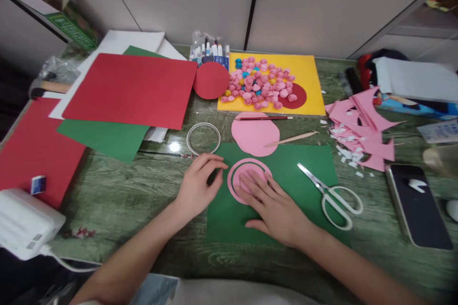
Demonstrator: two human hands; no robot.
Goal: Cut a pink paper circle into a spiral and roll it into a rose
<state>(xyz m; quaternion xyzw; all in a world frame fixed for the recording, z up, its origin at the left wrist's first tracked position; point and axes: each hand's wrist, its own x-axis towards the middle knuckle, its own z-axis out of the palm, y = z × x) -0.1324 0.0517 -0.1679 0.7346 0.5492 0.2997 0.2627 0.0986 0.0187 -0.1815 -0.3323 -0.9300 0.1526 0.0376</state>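
A pink paper ring (232,190) and a smaller pink circle within it lie on a green paper sheet (300,209), a green band showing between them. My right hand (274,205) rests flat on the pink circle, fingers stretched out, covering part of it and of the ring. Just left of the ring hovers my left hand (198,186), fingers curved and a gap between thumb and forefinger, with nothing visible in it. White-handled scissors (327,195) lie to the right on the green sheet. A roll of tape (203,125) is behind my left hand.
Pink paper circles (254,131) lie behind the green sheet, with a red pencil-like stick and a pointed wooden stick (293,138). Small pink paper rolls (261,81) cover a yellow sheet (311,71). Pink scraps (368,128) and a phone (418,209) are right; red sheets (132,90) left.
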